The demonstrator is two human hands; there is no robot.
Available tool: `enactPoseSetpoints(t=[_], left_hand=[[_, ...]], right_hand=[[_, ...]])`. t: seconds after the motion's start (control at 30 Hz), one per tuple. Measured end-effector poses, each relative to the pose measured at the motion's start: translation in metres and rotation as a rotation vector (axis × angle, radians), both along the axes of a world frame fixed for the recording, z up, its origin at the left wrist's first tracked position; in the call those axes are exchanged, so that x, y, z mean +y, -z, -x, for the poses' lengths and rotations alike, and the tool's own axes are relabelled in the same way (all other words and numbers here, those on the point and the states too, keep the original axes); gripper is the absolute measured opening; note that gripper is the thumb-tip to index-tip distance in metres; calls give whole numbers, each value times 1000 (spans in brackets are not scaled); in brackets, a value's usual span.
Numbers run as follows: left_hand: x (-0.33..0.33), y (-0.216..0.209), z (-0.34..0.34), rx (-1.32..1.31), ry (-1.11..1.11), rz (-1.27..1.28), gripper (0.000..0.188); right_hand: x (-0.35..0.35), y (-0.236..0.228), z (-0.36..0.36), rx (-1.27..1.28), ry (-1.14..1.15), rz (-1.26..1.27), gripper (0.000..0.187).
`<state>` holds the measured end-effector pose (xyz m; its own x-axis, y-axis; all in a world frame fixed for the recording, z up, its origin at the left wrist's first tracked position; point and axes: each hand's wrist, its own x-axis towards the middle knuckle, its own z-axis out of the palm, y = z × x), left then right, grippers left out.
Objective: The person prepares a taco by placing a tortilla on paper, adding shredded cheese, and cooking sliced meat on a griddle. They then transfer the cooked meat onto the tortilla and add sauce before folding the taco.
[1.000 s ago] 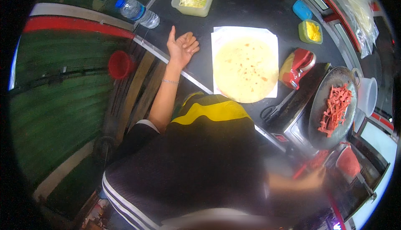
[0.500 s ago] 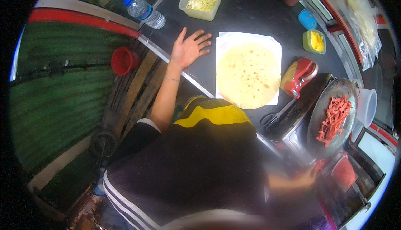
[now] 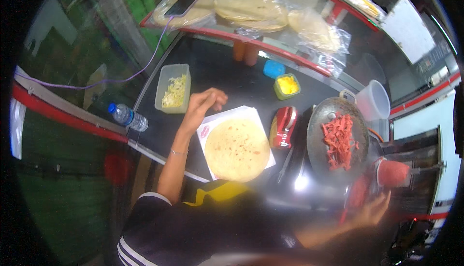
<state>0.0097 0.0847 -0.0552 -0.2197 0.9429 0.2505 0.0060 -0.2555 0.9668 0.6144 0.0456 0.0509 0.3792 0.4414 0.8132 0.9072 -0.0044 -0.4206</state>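
Note:
My left hand (image 3: 208,102) hovers beside the clear container (image 3: 181,71) of shredded cabbage (image 3: 174,91), its fingers loosely curled in and nothing visible in them. Below that hand lies a round flatbread (image 3: 237,150) with brown spots, resting on white paper (image 3: 211,126). My right hand (image 3: 374,211), somewhat blurred, is at the lower right with fingers apart and nothing seen in it. Close to its fingertips are a red mass (image 3: 392,173) in a clear holder and a red, blurred item (image 3: 358,192). Red meat strips (image 3: 340,140) lie on the dark round griddle (image 3: 316,121).
A red-and-yellow pack (image 3: 283,127) stands right of the flatbread, near scissors (image 3: 285,166). Behind are a tub of yellow pieces (image 3: 287,87) and a blue lid (image 3: 274,68). A water bottle (image 3: 128,117) stands left. Bagged flatbreads (image 3: 251,7) and a phone (image 3: 182,4) occupy the shelf.
The view has swung up and right, bringing the shelf into sight. My left hand went from spread flat on the counter to curled near the cabbage container. The right hand's fingers now show, apart.

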Motion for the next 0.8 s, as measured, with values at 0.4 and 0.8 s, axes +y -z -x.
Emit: enactPoseSetpoints(t=[0.4,0.8], left_hand=[[263,-156,-174,996,23,-151,61],[419,-159,-135,1079,-321,-142,40]], right_hand=[[14,26,204,-142,-862,-152,45],[-12,45,184,-101,-914,29,56]])
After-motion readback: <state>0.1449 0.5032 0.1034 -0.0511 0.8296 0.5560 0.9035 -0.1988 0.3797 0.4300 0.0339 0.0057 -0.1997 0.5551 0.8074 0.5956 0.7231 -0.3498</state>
